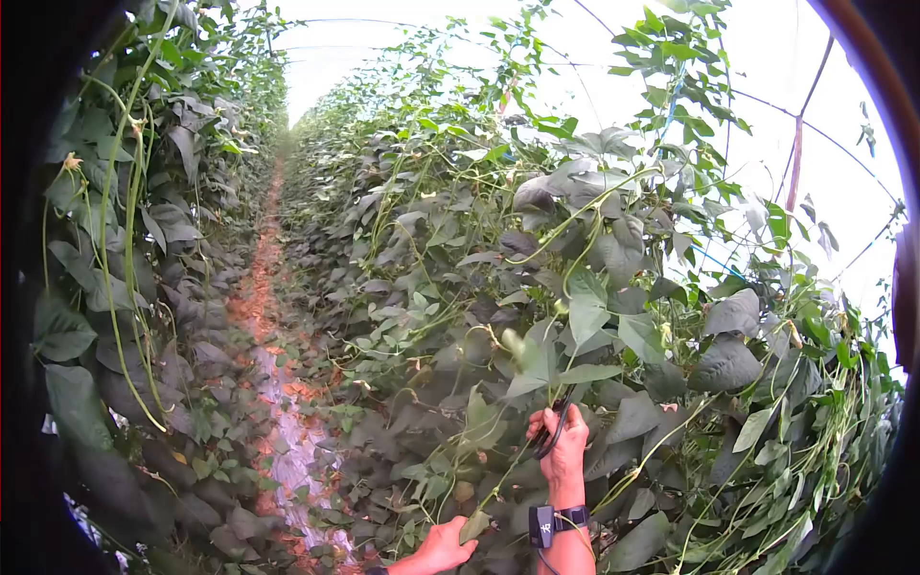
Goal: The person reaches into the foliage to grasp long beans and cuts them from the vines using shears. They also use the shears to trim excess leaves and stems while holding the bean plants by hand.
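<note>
My right hand (567, 450) is raised among the leaves with its fingers wrapped round black-handled scissors (543, 445). The blades point up and are mostly lost in the foliage. A broad green leaf (586, 374) hangs just above that hand. Lower and to the left, my left hand (441, 550) pinches a vine (492, 499) beside a small leaf (473, 526). This green stem slants up from the left fingers towards the right hand. A black strap with a small device (543, 525) circles my right wrist.
Climbing bean plants (431, 240) form a dense wall ahead and to the right. Long thin pods (130, 220) dangle from the row at left. A narrow reddish soil path (257, 287) runs between the rows, with shiny sheeting (292, 450) nearer me. Thin frame poles (796, 158) stand at right.
</note>
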Available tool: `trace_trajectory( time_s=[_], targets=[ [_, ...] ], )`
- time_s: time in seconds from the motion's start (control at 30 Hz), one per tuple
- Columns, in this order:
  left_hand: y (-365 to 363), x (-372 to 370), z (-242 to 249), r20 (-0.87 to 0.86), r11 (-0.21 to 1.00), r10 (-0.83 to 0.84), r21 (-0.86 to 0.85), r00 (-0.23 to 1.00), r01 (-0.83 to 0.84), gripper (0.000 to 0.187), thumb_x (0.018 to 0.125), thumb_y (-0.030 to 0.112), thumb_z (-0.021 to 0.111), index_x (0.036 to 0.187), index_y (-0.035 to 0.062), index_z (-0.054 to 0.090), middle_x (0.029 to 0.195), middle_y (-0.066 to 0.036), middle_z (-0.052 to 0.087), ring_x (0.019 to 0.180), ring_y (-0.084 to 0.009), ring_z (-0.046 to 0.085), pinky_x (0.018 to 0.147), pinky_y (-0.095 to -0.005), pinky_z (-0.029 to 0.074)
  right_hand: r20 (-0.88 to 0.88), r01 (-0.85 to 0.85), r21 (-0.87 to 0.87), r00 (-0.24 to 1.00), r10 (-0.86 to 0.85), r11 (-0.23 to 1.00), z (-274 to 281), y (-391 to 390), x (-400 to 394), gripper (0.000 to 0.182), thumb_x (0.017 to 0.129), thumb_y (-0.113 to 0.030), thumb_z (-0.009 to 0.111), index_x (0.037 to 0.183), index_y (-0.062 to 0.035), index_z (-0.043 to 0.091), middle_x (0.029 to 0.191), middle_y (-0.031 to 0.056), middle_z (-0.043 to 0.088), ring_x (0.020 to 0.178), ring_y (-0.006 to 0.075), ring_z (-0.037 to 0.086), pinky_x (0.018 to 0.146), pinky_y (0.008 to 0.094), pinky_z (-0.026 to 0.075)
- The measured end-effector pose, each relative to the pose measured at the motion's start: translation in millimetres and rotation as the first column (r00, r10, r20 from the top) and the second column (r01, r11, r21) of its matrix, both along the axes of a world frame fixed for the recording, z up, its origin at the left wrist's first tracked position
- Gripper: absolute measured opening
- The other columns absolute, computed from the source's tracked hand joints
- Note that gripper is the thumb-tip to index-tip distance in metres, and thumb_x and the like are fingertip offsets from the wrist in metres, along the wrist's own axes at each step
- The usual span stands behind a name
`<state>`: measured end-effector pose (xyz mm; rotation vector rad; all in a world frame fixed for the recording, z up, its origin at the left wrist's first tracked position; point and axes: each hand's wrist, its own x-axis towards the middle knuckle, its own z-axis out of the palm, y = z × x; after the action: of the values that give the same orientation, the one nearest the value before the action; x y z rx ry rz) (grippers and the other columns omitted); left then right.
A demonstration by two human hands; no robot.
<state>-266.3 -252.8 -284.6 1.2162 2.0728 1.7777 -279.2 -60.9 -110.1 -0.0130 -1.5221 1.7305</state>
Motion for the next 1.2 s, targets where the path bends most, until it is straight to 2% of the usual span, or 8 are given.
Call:
trace_trajectory(
  time_s=[0.17,0.23,0.57,0.7,0.8,0.9,1.03,1.2],
  targets=[
    [-17,5,-46,0.009,0.978,0.051,-0.204,0.999,-0.048,0.020,0.080,0.019,0.058,0.095,0.0056,0.055,0.078,-0.017,0.063,0.076,-0.0378,0.062,0.068,-0.0469,0.049,0.039,-0.129,-0.160,0.990,0.137,0.979,-47,-14,16,0.023,0.084,-0.003,0.062,0.104,0.0011,0.050,0.075,0.0141,0.062,0.059,0.0173,0.059,0.053,0.0284,0.051],
    [-22,-2,-76,-0.208,0.953,0.019,-0.291,0.978,-0.080,0.014,0.081,0.020,0.056,0.086,0.0075,0.056,0.071,-0.016,0.062,0.070,-0.0379,0.061,0.061,-0.0482,0.048,0.077,-0.119,-0.185,0.988,0.135,0.976,-69,-17,23,0.023,0.084,-0.002,0.062,0.104,0.0012,0.050,0.074,0.0145,0.061,0.059,0.0176,0.060,0.053,0.0285,0.051],
    [-66,-39,-101,0.017,0.891,0.101,-0.447,0.995,-0.083,0.022,0.072,0.023,0.056,0.086,0.0079,0.063,0.071,-0.019,0.062,0.068,-0.0377,0.062,0.062,-0.0455,0.049,-0.009,-0.072,-0.334,0.997,0.073,0.940,-114,-17,26,0.021,0.082,-0.002,0.063,0.101,-0.0042,0.053,0.076,0.0129,0.062,0.062,0.0189,0.060,0.056,0.0286,0.051],
    [-80,-76,-101,0.089,0.930,0.306,-0.239,0.948,-0.278,0.021,0.076,0.024,0.061,0.083,0.0045,0.062,0.072,-0.018,0.062,0.066,-0.0342,0.062,0.060,-0.0407,0.048,0.079,0.022,-0.292,0.997,0.001,0.956,-110,-26,13,0.020,0.085,-0.005,0.062,0.103,-0.0053,0.052,0.081,0.0120,0.063,0.065,0.0185,0.063,0.055,0.0250,0.051],
    [-85,-117,-149,0.129,0.903,0.426,-0.118,0.895,-0.413,0.024,0.082,0.026,0.064,0.079,0.0019,0.060,0.061,-0.009,0.056,0.055,-0.0160,0.050,0.053,-0.0340,0.041,0.144,0.068,-0.278,0.989,-0.028,0.958,-126,-39,5,0.022,0.086,-0.006,0.062,0.106,-0.0040,0.052,0.080,0.0098,0.062,0.064,0.0155,0.061,0.055,0.0238,0.050],
    [-105,-107,-106,0.489,0.896,0.420,-0.090,0.765,-0.435,0.028,0.085,0.028,0.063,0.075,0.0023,0.058,0.059,-0.003,0.052,0.055,-0.0090,0.045,0.050,-0.0302,0.038,0.311,0.049,-0.307,0.949,0.051,0.951,-173,-58,6,0.025,0.085,-0.006,0.062,0.108,-0.0024,0.055,0.077,0.0056,0.061,0.062,0.0121,0.059,0.052,0.0234,0.048],
    [-115,-108,-122,0.502,0.891,0.433,-0.116,0.748,-0.438,0.028,0.086,0.029,0.062,0.079,0.0019,0.061,0.061,-0.002,0.053,0.056,-0.0097,0.046,0.051,-0.0313,0.039,0.537,-0.098,-0.138,0.829,0.158,0.986,-247,-103,15,0.024,0.085,-0.008,0.063,0.107,-0.0021,0.057,0.072,-0.0016,0.056,0.057,0.0062,0.051,0.050,0.0217,0.045],
    [-112,-101,-137,0.390,0.866,0.491,-0.118,0.779,-0.486,0.033,0.087,0.035,0.059,0.084,0.0025,0.064,0.064,-0.009,0.059,0.057,-0.0134,0.051,0.053,-0.0341,0.041,0.698,-0.293,0.250,0.715,0.038,0.923,-271,-150,23,0.046,0.077,-0.012,0.074,0.116,0.0051,0.056,0.096,0.0047,0.063,0.085,0.0098,0.055,0.078,0.0251,0.047]
  ],
)
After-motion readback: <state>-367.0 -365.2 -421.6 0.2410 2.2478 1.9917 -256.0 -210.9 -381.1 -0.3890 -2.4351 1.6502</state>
